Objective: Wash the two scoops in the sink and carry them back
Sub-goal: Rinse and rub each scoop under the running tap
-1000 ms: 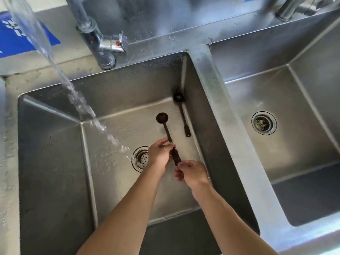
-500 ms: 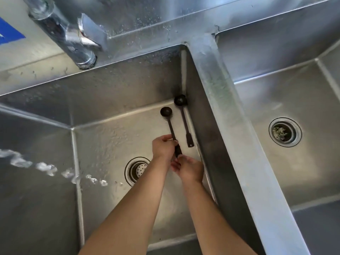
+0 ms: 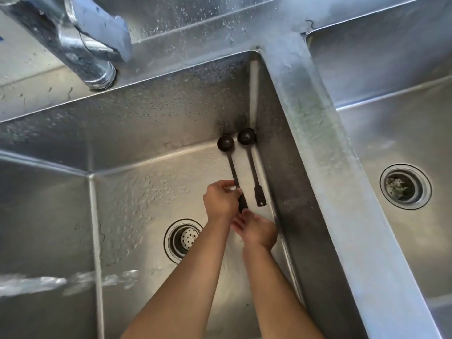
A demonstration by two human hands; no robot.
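Observation:
Two dark long-handled scoops are inside the left steel sink basin (image 3: pixel 137 192). My left hand (image 3: pixel 220 201) pinches the handle of the left scoop (image 3: pixel 226 144), whose round bowl points toward the far wall. My right hand (image 3: pixel 256 230) sits just under the handle's end, fingers touching it; its grip is partly hidden. The second scoop (image 3: pixel 247 137) lies on the basin floor along the right wall, its bowl in the far right corner and its flat handle end close to my hands.
A chrome faucet (image 3: pixel 80 45) stands at the back left. Water streams across the lower left (image 3: pixel 31 283). The left basin's drain (image 3: pixel 183 239) is just left of my forearms. A steel divider (image 3: pixel 325 143) separates a right basin with its own drain (image 3: pixel 404 186).
The camera has dropped lower and closer to the basin. My hands with the left scoop have moved toward the far right corner, beside the second scoop. The water stream now crosses the lower left.

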